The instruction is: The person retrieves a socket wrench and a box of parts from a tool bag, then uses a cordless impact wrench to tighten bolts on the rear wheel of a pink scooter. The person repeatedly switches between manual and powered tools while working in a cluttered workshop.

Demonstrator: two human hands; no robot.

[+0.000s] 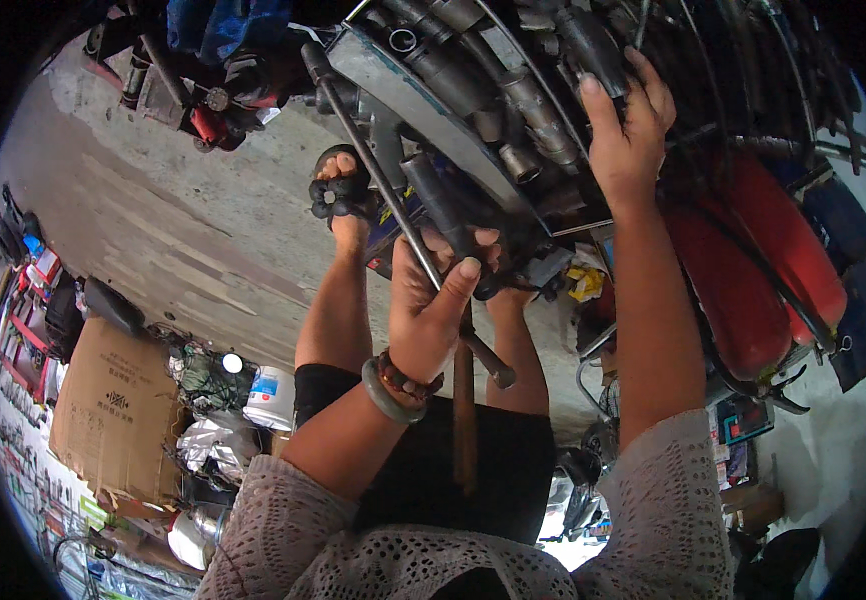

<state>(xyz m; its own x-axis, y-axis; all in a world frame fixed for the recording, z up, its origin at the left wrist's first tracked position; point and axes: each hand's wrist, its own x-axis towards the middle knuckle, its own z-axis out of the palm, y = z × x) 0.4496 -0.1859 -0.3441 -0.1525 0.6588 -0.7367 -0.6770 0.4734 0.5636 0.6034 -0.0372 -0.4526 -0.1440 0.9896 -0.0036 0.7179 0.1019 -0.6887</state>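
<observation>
Nearest, the person's left hand (423, 290) has its grip closed around a long metal rod (361, 145), which lies slanted across the palm. A dark tube (435, 200) is also at these fingers, and a wooden handle (465, 420) hangs below them. In front, to the right, stands the gray metal tray (418, 95), crowded with dark sockets and thick pipe-like pieces (453, 80). Over it, the right hand (633, 135) has thumb and fingers around the end of a dark cylinder (591, 50). Beside the right forearm lie two red tanks (773, 255). Farther to the left, I see a brown cardboard box (118, 410), with a white bucket (271, 395) near it; their insides I cannot make out.

The tray's pale wall makes a clear edge between its pieces and the concrete floor (223, 230), where wide open room is at the left. On the tray's right side the pieces are pressed close.

The upper edge of the view cuts the tray. The wooden handle's upper end is hidden, so I cannot tell whether the left hand grasps it.
</observation>
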